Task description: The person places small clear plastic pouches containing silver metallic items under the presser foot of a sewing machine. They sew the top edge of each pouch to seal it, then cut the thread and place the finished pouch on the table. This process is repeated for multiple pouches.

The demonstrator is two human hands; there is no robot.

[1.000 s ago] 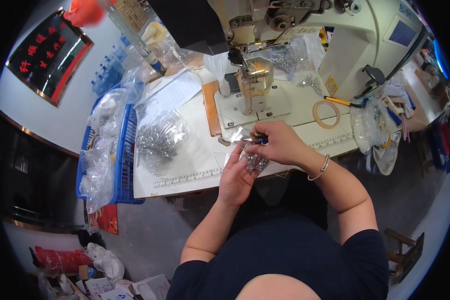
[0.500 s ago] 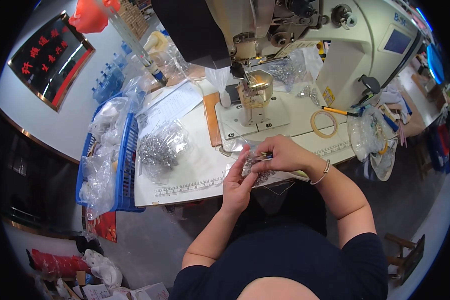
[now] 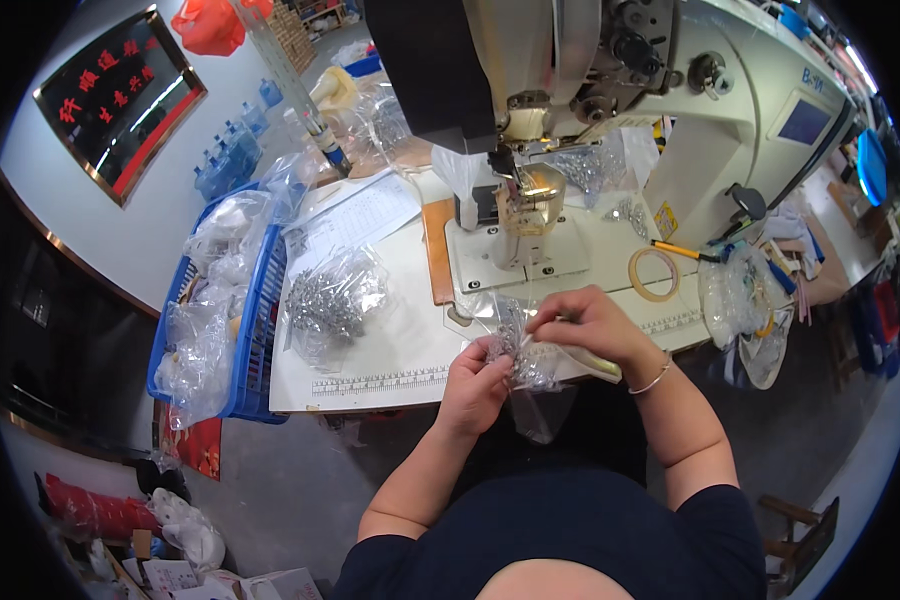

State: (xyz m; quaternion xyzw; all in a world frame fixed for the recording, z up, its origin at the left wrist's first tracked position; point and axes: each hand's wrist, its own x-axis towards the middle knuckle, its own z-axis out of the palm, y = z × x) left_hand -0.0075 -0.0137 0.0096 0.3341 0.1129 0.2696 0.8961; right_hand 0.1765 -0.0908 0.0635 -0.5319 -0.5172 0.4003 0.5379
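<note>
At the front edge of the sewing machine table, my left hand (image 3: 473, 388) is closed around the left side of a clear plastic bag (image 3: 538, 372) of small silvery pieces. Its thumb presses on the bag, and the loose film hangs below the table edge. Just right of it, my right hand (image 3: 595, 325) has its fingers pinched together close to the bag's upper part. A slim pale strip (image 3: 598, 366) with a yellowish-green end sticks out under that hand; its kind is unclear. Whatever the right fingertips pinch is too small to name.
The sewing machine (image 3: 715, 190) stands behind my hands. Left on the table lie another bag of silvery pieces (image 3: 335, 300) and paper sheets (image 3: 360, 222), beside a blue basket (image 3: 260, 330) of plastic bags. A tape roll (image 3: 653, 277) and a yellow-black pen-like tool (image 3: 682, 251) lie right.
My right fingers have moved right and slightly down, away from my left fingertips. My left fingers have curled in around the bag. The whole view has shifted a little.
</note>
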